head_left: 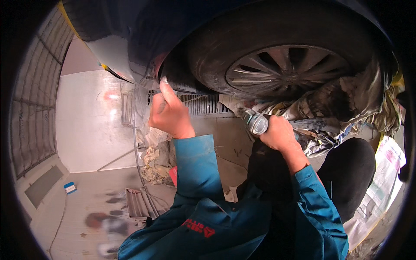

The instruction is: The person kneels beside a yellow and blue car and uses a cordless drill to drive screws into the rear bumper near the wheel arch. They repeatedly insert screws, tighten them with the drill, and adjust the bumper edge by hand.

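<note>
Left hand point(172, 112) points toward the car point(130, 30)

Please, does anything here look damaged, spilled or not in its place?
Two things look odd. The dark car body has a pale patch up and left of the left hand, breaking its colour. On the floor, lower left, dark blotches look like stains, though blurred.

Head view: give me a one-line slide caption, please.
Left hand at the wheel-arch edge, right hand holding a greyish handheld tool near the wheel.
</note>
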